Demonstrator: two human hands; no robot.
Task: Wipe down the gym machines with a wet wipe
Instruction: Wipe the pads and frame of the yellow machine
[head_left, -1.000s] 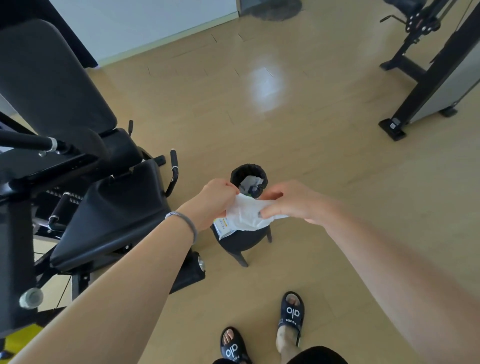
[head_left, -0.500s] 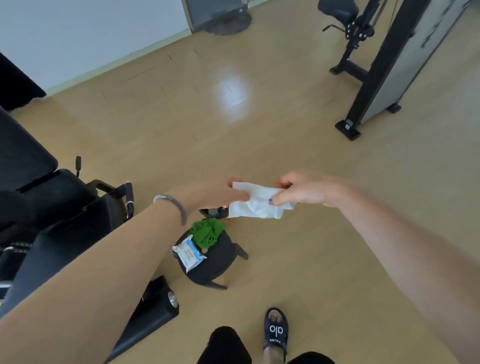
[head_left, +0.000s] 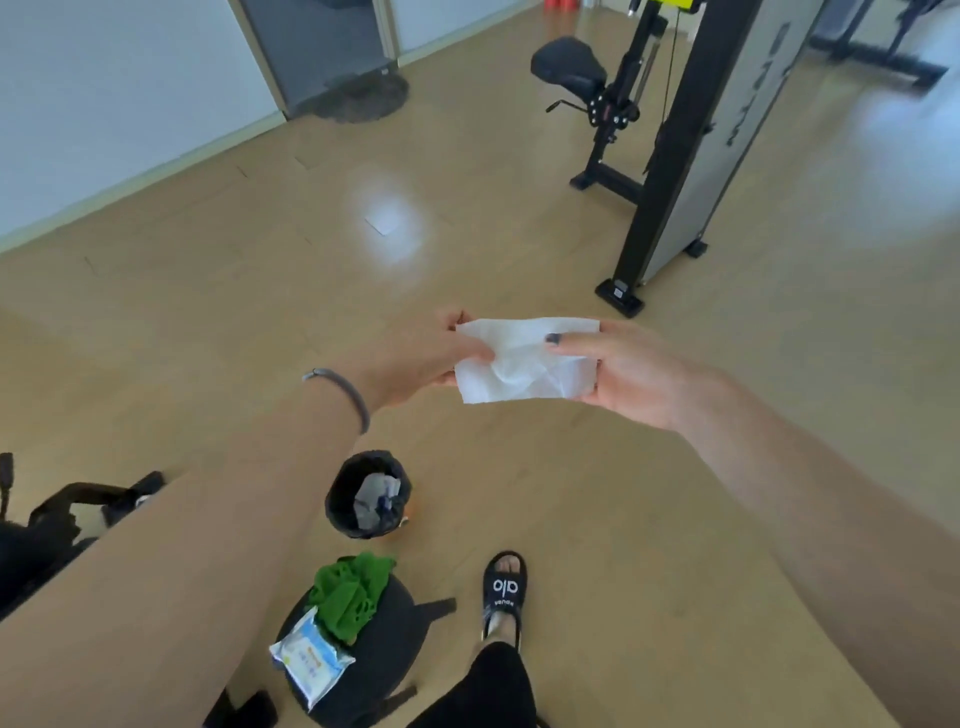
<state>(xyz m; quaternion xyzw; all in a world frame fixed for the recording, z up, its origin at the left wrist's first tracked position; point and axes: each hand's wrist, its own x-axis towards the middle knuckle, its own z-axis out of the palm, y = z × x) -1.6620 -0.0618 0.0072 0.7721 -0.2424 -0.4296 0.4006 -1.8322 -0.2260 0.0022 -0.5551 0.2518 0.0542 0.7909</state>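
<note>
Wet wipe (head_left: 524, 361) now spread flatter between left hand (head_left: 415, 364) and right hand (head_left: 623, 371), each pinching 1 edge. View has swung up from the stool toward cable machine (head_left: 691, 145) at 1 o'clock; wiping likely next.

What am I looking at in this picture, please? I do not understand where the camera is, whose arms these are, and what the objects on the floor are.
The camera sits on a person's head and looks forward and down, so the two arms are that person's own. There is no robot here. The left hand and the right hand each pinch one side of a white wet wipe, spread between them above the wooden floor. Below stand a small black bin with crumpled wipes inside, and a black stool carrying a green cloth and a pack of wipes. One foot wears a black sandal. At the upper right stands a gym machine, probably next to be cleaned.
</note>
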